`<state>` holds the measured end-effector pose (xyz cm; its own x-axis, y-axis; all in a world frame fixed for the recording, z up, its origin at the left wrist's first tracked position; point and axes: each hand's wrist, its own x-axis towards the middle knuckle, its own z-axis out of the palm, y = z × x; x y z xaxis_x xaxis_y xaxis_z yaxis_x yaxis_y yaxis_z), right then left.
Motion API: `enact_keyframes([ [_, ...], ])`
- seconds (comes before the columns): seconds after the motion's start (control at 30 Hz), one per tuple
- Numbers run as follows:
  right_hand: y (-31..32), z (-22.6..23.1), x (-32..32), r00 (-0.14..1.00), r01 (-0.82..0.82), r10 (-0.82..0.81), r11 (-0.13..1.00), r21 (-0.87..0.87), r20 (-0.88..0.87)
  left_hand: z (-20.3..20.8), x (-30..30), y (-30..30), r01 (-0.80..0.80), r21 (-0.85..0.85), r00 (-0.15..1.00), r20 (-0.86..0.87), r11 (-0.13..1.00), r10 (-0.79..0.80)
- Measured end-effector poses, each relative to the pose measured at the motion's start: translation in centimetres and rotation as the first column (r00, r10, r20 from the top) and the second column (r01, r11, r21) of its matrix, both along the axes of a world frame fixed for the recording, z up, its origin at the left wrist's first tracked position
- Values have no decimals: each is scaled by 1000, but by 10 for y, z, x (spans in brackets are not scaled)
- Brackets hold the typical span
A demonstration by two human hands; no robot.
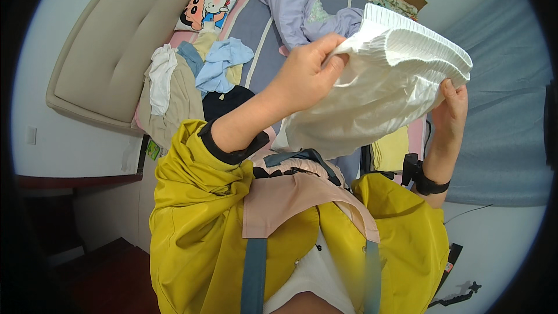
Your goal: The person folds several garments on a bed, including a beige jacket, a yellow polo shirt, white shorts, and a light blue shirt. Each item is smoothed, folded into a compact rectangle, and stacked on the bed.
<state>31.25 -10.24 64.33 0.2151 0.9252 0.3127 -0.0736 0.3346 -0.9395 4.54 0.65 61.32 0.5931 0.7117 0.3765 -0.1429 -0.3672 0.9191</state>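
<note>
White elastic-waist bottoms (360, 102) hang in the air over the bed, their gathered waistband uppermost and slanting down to the right. My left hand (314, 72) pinches the waist's left side between thumb and fingers. On the opposite end, my right hand (453, 100) grips the cloth just below the band, thumb in front. The lower part drops toward my body, and whether it has separate legs cannot be made out. Behind it, part of the bed (264, 35) with its grey and pink striped sheet is hidden.
Loose clothes lie at the left: a light blue garment (224, 64), a white one (161, 78), a beige one (174, 102) and a black one (228, 102). A folded yellow garment (392, 150) sits at the right. Beyond are a purple quilt (290, 11) and a cartoon pillow (200, 11).
</note>
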Motion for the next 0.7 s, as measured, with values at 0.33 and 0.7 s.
enact_keyframes([
  [0.33,-22,29,-5,929,141,-153,988,60,336,21,-5,4,144,77,914,372,987,-163],
  [0.7,-7,34,-26,933,101,-105,994,31,345,22,-8,0,243,-88,939,272,966,-212],
])
